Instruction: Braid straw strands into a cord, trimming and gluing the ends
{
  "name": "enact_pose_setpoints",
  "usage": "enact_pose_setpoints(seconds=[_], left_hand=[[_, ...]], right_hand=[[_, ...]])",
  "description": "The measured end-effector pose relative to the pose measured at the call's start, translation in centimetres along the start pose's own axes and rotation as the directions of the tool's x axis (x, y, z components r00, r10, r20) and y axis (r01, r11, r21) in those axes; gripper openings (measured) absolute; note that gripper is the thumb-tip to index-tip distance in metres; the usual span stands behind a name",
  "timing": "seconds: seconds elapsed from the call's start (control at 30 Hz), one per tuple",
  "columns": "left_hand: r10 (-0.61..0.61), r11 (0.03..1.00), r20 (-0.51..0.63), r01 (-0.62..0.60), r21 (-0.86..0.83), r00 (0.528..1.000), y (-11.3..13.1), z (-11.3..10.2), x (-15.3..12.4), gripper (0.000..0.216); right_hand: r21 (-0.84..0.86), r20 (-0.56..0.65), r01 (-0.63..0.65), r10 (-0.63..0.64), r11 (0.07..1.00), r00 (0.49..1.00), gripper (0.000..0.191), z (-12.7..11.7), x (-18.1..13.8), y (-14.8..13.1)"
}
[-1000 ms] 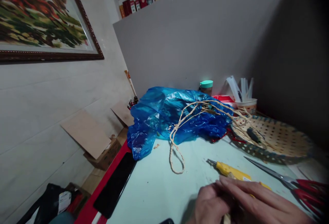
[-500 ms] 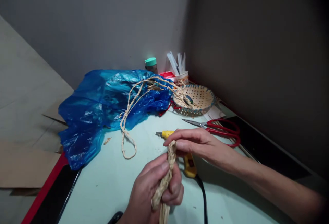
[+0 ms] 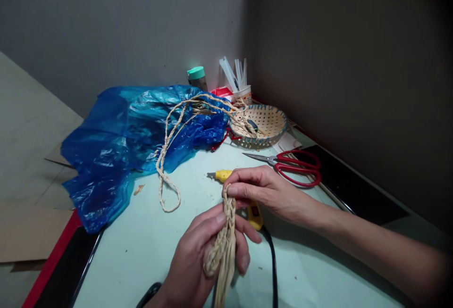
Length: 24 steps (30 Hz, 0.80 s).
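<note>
My left hand point(image 3: 198, 251) cradles a braided straw strip point(image 3: 229, 218), thumb pressed on its side and the other fingers loosened behind it. Loose unbraided strands hang from the strip below the palm. At the top end, my right hand point(image 3: 260, 190) pinches the strip between thumb and fingers. A yellow glue gun point(image 3: 223, 175) with a black cord lies on the table beneath and behind my right hand, which hides its middle. Just beyond that hand rest red-handled scissors point(image 3: 299, 169), their blades pointing left.
A blue plastic bag point(image 3: 116, 143) spreads over the back left, with a twisted straw cord point(image 3: 163, 171) looped across it. Behind the scissors stands a woven basket point(image 3: 269, 121). A cup of clear sticks point(image 3: 242, 93) and a green-lidded jar point(image 3: 197, 77) stand near the wall.
My left fingers have loosened and spread from around the braid, which has turned to show more of its plait and strands. My right hand still pinches the top. The view has shifted slightly.
</note>
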<state>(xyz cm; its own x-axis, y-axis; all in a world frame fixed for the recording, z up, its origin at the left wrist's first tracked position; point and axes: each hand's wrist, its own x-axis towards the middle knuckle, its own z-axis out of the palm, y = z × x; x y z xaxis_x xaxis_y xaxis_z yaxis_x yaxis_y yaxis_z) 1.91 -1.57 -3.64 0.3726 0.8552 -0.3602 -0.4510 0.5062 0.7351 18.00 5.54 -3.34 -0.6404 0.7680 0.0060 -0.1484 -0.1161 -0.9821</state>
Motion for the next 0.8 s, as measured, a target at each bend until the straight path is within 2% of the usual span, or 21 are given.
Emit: enact_pose_setpoints(seconds=[0.23,0.47,0.8], left_hand=[[0.086,0.991,-0.159,-0.068,0.112,0.984,0.1,0.1,0.0,0.028],[0.178,0.982,-0.262,-0.157,0.101,0.949,0.2,0.0,-0.2,0.026],[0.043,0.999,-0.205,-0.042,0.010,0.978,0.6,-0.5,0.1,0.015]], right_hand=[[0.092,-0.022,-0.035,0.037,0.995,0.999,0.024,-0.3,0.1,0.6],[0.007,-0.092,-0.049,0.050,0.999,0.995,0.028,-0.7,0.4,1.1],[0.042,-0.073,-0.086,0.089,0.995,0.993,0.029,-0.5,0.1,1.7]])
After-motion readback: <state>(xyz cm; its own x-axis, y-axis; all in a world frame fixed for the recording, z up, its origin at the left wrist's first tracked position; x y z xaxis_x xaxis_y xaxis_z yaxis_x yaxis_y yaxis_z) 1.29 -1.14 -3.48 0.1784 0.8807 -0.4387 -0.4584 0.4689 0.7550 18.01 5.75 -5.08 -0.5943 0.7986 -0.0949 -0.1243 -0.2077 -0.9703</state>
